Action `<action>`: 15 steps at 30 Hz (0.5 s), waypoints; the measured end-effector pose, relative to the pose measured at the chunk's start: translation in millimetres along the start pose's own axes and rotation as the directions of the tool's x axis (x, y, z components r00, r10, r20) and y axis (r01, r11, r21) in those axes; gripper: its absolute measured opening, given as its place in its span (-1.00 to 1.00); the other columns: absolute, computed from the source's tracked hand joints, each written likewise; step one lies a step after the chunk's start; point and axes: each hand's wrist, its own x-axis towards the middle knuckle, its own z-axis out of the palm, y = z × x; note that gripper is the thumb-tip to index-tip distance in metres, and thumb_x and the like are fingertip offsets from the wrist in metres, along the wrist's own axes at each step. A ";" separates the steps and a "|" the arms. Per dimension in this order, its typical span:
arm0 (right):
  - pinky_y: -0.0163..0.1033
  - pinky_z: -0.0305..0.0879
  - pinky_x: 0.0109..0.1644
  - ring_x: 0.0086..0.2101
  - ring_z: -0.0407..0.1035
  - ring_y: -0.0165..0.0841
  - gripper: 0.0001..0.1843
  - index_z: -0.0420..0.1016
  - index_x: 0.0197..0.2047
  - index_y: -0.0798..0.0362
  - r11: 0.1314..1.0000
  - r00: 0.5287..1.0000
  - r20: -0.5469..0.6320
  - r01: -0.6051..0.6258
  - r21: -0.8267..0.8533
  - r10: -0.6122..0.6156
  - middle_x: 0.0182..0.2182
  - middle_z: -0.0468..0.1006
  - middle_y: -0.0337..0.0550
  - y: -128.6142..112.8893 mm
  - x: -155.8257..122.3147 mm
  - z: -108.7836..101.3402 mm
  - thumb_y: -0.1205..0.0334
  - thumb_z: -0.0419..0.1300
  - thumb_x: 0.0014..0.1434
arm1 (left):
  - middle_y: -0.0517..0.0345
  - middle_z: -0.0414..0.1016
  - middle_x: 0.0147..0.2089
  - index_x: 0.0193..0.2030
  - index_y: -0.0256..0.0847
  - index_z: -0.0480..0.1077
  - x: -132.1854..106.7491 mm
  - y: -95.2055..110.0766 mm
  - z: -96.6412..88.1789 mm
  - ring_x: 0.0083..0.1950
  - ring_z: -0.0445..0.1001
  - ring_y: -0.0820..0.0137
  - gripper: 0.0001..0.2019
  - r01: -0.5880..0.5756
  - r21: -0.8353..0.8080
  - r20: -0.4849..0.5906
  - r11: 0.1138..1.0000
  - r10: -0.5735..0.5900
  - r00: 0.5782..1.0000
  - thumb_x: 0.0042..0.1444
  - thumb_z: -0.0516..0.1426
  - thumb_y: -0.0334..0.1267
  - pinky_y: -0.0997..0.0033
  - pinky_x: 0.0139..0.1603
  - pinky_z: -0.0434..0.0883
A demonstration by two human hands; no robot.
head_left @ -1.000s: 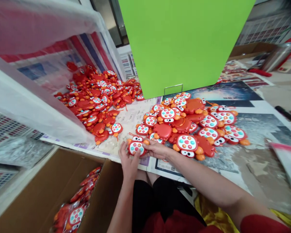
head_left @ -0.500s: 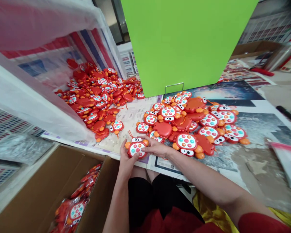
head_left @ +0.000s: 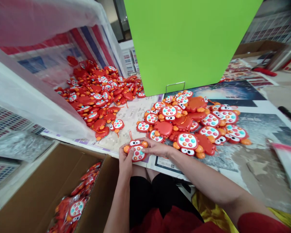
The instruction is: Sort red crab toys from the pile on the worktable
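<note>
Between my two hands I hold a red crab-shaped toy [head_left: 138, 153] at the table's front edge. Its white face with coloured round buttons, two eyes and orange claws turn up toward me, and a cord loop sticks out at its top. My left hand [head_left: 126, 160] grips the left side, thumb on the face. My right hand [head_left: 157, 149] closes on the right side, its thumb tip by the buttons. Just beyond, to the right, lies a heap of the same crab toys [head_left: 163, 128], some face up, some back up.
A larger pile of crab toys [head_left: 97, 87] spills from a striped, cloth-sided enclosure at left. Below it stands a cardboard box [head_left: 26, 187] with bagged toys [head_left: 70, 210]. A green board [head_left: 189, 45] rises behind the heap. A dark rod [head_left: 289, 115] lies far right.
My left thumb has shifted up and left across the toy's face. The toy has tilted slightly in my hands. The view has moved a little; the piles look the same.
</note>
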 end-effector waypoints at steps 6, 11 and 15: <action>-0.21 0.30 0.15 0.09 0.33 -0.29 -0.28 0.28 0.25 -0.06 0.977 0.991 -0.019 0.125 -0.174 -0.131 0.15 0.39 -0.13 4.8 1.8 -2.9 0.18 0.41 0.04 | 0.19 0.43 -0.18 -0.15 -0.19 0.29 0.2 -1.6 2.1 -0.24 0.45 0.45 -0.53 -0.026 -0.054 -0.029 0.998 0.024 0.999 -0.09 0.34 -0.01 0.45 -0.20 0.42; -0.19 0.31 0.15 0.09 0.33 -0.29 -0.30 0.31 0.23 -0.10 0.978 0.981 -0.055 0.179 -0.107 -0.186 0.15 0.40 -0.15 3.8 2.3 2.1 0.17 0.41 0.04 | 0.21 0.41 -0.20 -0.14 -0.18 0.28 7.2 5.6 1.2 -0.24 0.45 0.46 -0.58 -0.086 0.019 0.015 0.996 0.086 0.996 -0.02 0.31 -0.02 0.46 -0.20 0.42; -0.19 0.39 0.07 0.01 0.42 -0.33 -0.23 0.31 0.18 -0.12 0.968 0.977 -0.119 0.194 0.162 -0.176 0.14 0.40 -0.14 4.5 8.4 0.1 0.14 0.49 -0.08 | 0.03 0.43 0.00 0.05 -0.16 0.25 27.0 28.5 25.5 -0.05 0.49 0.32 -0.53 -0.229 0.117 0.009 0.966 0.230 0.973 0.13 0.19 0.07 0.32 -0.06 0.46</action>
